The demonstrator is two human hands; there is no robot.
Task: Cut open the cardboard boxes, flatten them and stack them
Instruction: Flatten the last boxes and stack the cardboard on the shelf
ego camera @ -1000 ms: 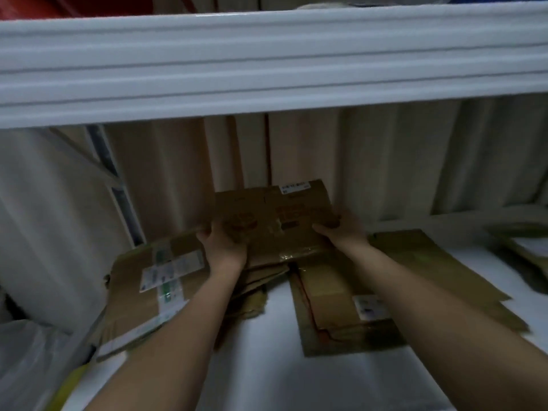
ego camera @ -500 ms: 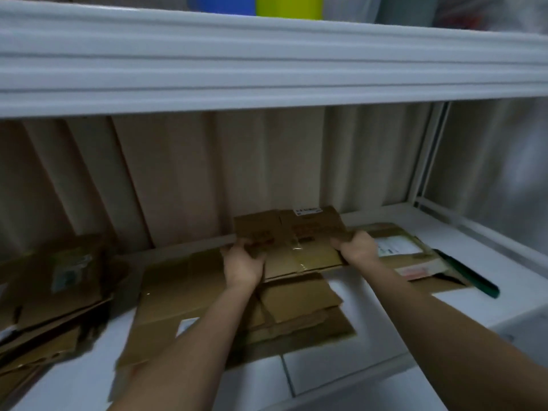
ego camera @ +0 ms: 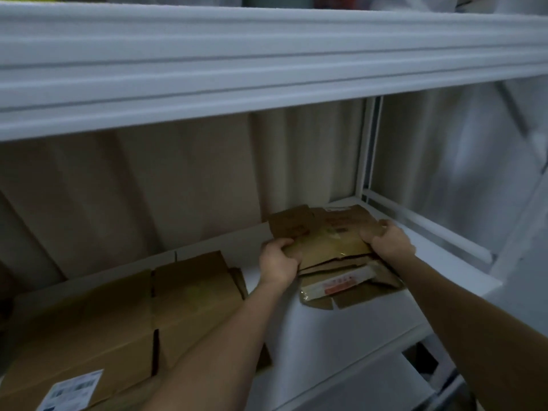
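- Dim light; person reaching with both bare arms into a white shelf bay (ego camera: 341, 327), under a thick white upper shelf edge (ego camera: 267, 66).
- Left hand (ego camera: 277, 262) grasps the near-left edge of a flattened brown cardboard box (ego camera: 329, 235), fingers curled over the edge.
- Right hand (ego camera: 390, 243) grasps the same piece at its right edge, fingers wrapped round it.
- The held flattened box sits toward the back right of the shelf, tilted up at the rear, just in front of a beige pleated curtain (ego camera: 178, 188) that hangs behind the shelf.
- Held piece rests on top of a small stack of flattened brown cardboard (ego camera: 382, 283); a white strip label with red print (ego camera: 335, 284) shows on a lower sheet.
- To the left, well apart from the stack, a larger flattened brown cardboard sheet (ego camera: 118, 315) lies on the shelf, with a white printed shipping label (ego camera: 71, 391) at its near-left corner.
- White upright frame post (ego camera: 366, 149) stands at the right rear of the bay; pale wall beyond, blurred.
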